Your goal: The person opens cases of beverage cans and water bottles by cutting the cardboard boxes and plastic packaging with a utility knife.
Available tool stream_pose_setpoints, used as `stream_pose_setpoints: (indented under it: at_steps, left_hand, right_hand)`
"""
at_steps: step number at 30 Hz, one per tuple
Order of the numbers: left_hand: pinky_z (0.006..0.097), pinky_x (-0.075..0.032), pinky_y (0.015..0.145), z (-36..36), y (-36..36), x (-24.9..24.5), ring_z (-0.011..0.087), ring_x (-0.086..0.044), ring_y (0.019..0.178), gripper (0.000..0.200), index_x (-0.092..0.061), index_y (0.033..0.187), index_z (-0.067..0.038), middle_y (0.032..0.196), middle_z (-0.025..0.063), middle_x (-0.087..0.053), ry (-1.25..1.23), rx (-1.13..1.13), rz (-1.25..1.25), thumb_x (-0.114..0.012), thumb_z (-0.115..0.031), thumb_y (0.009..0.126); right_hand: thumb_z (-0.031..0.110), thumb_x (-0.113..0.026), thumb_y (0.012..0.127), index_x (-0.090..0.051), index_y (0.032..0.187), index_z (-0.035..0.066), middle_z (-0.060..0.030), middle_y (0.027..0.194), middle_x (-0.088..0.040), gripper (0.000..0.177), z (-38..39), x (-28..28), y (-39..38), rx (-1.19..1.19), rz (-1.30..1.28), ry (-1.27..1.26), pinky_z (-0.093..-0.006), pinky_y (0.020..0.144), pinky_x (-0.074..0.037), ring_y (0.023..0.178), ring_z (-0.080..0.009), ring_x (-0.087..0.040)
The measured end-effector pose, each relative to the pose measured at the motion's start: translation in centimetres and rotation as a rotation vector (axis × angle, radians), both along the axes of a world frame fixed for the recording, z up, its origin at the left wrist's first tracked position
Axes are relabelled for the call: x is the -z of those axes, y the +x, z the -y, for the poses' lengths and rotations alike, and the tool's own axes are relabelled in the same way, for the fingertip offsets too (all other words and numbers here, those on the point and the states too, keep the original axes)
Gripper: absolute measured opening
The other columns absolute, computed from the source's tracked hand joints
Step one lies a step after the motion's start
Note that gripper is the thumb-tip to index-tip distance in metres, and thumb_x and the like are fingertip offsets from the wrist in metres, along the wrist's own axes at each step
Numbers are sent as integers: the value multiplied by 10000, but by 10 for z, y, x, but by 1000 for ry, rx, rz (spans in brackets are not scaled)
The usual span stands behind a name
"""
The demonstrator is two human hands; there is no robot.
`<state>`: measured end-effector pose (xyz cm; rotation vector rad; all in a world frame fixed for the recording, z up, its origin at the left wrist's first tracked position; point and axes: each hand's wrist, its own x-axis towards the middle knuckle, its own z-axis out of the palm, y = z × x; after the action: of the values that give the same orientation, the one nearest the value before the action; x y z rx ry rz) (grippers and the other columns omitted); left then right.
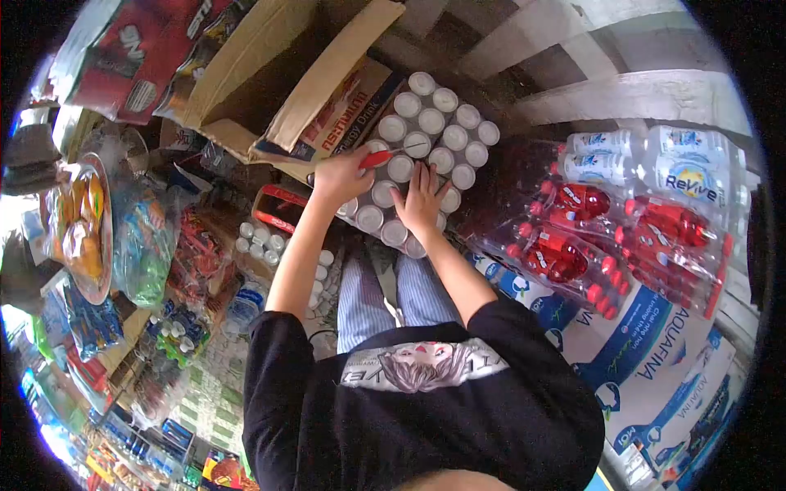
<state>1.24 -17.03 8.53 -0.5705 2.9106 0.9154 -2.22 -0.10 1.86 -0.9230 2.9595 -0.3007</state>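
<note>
My left hand (337, 175) is closed around the red handle of a small knife (376, 159). Its thin blade points right, low over the tops of a pack of cans (394, 128). The pack stands in several rows in front of me, the cans' round pale ends facing up. Flat against the near part of the pack lies my right hand (421, 201), its fingers spread over the can tops. Just beyond my left hand is an open cardboard box (340, 102) with "Energy Drink" printed on its side.
To the right, wrapped packs of red drink bottles (565, 254) and Revive bottles (688, 176) rest by Aquafina cartons (630, 344). At left are a tray of bagged yellow food (82, 217), more can packs (260, 244) and bagged goods (147, 245). A pale slatted surface (622, 94) lies behind.
</note>
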Motion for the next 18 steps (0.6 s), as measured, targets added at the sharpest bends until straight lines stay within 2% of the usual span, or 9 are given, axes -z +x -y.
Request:
stream_pose_setpoints:
  at_steps: [2, 3, 4, 5, 6, 8, 13, 16, 18]
  left_hand:
    - [364, -413, 525, 3, -22, 9, 270, -522, 614, 343, -501, 852, -114, 660, 135, -527, -180, 231, 16, -485, -392, 652]
    - [364, -413, 525, 3, -28, 18, 270, -522, 614, 343, -501, 852, -114, 660, 135, -527, -170, 237, 34, -485, -392, 652]
    - [358, -413, 515, 6, -34, 27, 260, -524, 599, 379, -511, 835, -116, 650, 127, -530, -214, 304, 15, -481, -438, 638]
    - [352, -414, 506, 10, -40, 34, 250, -525, 584, 416, -521, 819, -118, 640, 119, -532, -264, 365, -9, -477, -484, 624]
    - [351, -378, 546, 13, -40, 40, 232, -521, 564, 425, -525, 748, -122, 587, 84, -523, -286, 341, -130, -438, -520, 627]
    - [353, -371, 560, 17, -41, 52, 230, -519, 565, 436, -526, 734, -122, 586, 83, -522, -313, 319, -148, -436, -534, 621]
    - [351, -363, 580, 25, -39, 54, 224, -519, 565, 460, -527, 683, -119, 565, 86, -514, -326, 253, -140, -436, -563, 601]
    - [352, -377, 548, 32, -36, 56, 236, -518, 547, 466, -527, 645, -110, 544, 94, -511, -311, 260, -75, -433, -565, 602]
    - [353, -395, 504, 34, -32, 69, 249, -522, 538, 468, -526, 609, -100, 541, 103, -517, -304, 216, -285, -433, -559, 607]
  right_hand:
    - [396, -429, 693, -271, 1105, -20, -138, 1123, -304, 606, 0, 6, -5, -6, -6, -38, -576, 823, -98, 1089, -302, -223]
    - [395, -432, 691, -281, 1097, -23, -133, 1120, -307, 602, -4, 9, -2, -11, -22, -71, -574, 825, -94, 1087, -297, -226]
    - [387, -445, 685, -311, 1105, 50, -125, 1119, -310, 555, -5, 14, -2, 8, -6, -140, -578, 824, -90, 1086, -299, -226]
    - [387, -445, 685, -311, 1105, 50, -125, 1119, -310, 555, -5, 17, -4, -2, 1, -141, -578, 824, -90, 1086, -299, -226]
    - [379, -445, 686, -323, 1108, 114, -114, 1123, -311, 513, -6, 17, -3, -25, -25, -118, -580, 823, -90, 1084, -303, -228]
    - [354, -439, 696, -349, 1096, 279, -79, 1133, -313, 418, -5, 17, -1, -47, -42, -63, -594, 812, -85, 1073, -307, -240]
    - [332, -466, 679, -368, 1093, 276, -80, 1108, -330, 429, -3, 12, -2, -98, -73, -18, -595, 799, -98, 1051, -299, -266]
    - [336, -455, 684, -371, 1092, 279, -79, 1082, -331, 420, -3, 12, -3, -72, -44, -19, -593, 799, -101, 1038, -294, -269]
    - [362, -429, 695, -379, 1082, 277, -99, 1036, -338, 399, -3, 15, -1, -57, -49, -39, -609, 792, -90, 1035, -288, -273]
